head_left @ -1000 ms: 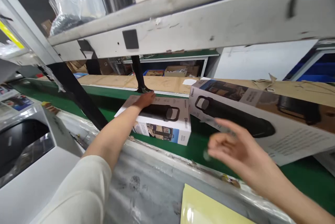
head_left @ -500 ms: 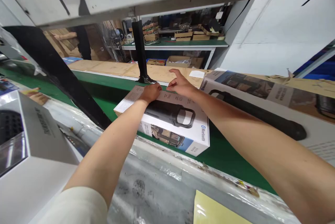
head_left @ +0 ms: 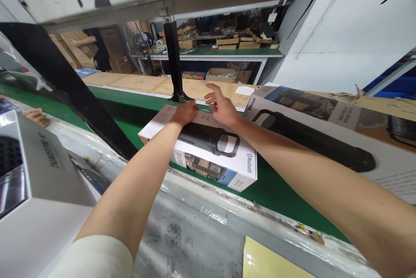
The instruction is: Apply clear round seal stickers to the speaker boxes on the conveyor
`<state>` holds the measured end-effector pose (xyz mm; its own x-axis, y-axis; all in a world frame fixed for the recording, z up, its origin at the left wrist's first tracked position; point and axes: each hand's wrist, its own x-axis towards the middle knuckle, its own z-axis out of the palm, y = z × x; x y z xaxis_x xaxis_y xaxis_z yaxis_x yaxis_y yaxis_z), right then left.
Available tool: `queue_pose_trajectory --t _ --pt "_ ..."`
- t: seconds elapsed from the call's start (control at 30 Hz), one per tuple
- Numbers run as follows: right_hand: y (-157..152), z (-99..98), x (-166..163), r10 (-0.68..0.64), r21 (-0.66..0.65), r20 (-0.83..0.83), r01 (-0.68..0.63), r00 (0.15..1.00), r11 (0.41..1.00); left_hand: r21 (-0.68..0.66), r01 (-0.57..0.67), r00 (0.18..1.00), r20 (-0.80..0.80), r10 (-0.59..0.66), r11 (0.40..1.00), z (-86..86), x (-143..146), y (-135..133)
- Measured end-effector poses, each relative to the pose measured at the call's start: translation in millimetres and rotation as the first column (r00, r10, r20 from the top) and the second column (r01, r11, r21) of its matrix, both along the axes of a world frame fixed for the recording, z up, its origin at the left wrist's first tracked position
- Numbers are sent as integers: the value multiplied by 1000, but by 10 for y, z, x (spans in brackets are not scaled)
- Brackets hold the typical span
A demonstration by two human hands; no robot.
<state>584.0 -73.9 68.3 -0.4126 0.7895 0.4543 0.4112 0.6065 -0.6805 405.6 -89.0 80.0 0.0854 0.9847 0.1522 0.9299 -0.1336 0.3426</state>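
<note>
A white speaker box (head_left: 204,148), printed with a black handled device and the word Bluetooth, lies on the green conveyor belt (head_left: 120,113). My left hand (head_left: 184,113) rests on its top near the far edge, fingers curled together; what they pinch, if anything, is hidden. Just to the right, my right hand (head_left: 222,105) hovers over the far edge with fingers bent and apart, holding nothing visible. Beyond my right forearm, a second, similar white box (head_left: 312,139) lies on the belt.
An opened white box (head_left: 55,169) with dark contents stands at the left. Another person's hand (head_left: 37,117) is behind it. A black slanted post (head_left: 74,83) and a black upright (head_left: 173,57) frame the belt. Yellow sheet (head_left: 273,260) lies at the front.
My right hand has shifted slightly left and its fingers have spread. My left hand stays on the box. The other person's hand at left shows more fully.
</note>
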Motion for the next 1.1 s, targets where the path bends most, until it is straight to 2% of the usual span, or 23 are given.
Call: queue_pose_trajectory --t 0.07,0.1,0.23,0.33,0.43,0.53,0.6,0.67,0.73,0.83,0.93,1.1 --pt "-80 -24 -42 91 -16 85 -90 992 996 6 -3 1000 -2 3 1000 2 -15 -3" --pt "-88 -26 -76 93 -48 122 -88 988 995 8 -3 1000 -3 3 1000 5 -25 -10" --pt "-30 50 -95 -75 -163 164 102 984 981 25 38 999 5 -38 999 31 -85 -65" --pt "-189 170 195 -156 -86 69 161 985 983 23 143 990 -10 -143 989 47 -131 -78" --pt "-629 323 659 -147 -36 -55 145 988 989 6 192 977 -96 -191 981 45 -165 -46" --pt "-1101 456 1041 -142 -156 -109 124 984 980 -4 155 964 -219 -152 988 48 -168 -30" --pt "-1305 496 1186 -132 -281 -174 79 976 956 50 87 954 -293 -69 995 71 -115 -61" --pt "-1398 499 1264 -114 -422 -259 -6 959 906 155 19 958 -286 27 988 110 14 -136" --pt "-1416 482 1307 -112 -543 -342 -99 933 834 208 14 980 -197 28 978 152 225 -247" --pt "-1394 440 1330 -144 -637 -441 -197 886 745 142 166 985 -62 -158 976 194 612 -433" --pt "-1368 368 1278 -193 -675 -475 -215 858 706 2 282 959 -19 -281 960 187 900 -569" --pt "-1281 223 995 -358 -698 -362 4 861 716 -191 266 956 -77 -284 945 165 986 -591"
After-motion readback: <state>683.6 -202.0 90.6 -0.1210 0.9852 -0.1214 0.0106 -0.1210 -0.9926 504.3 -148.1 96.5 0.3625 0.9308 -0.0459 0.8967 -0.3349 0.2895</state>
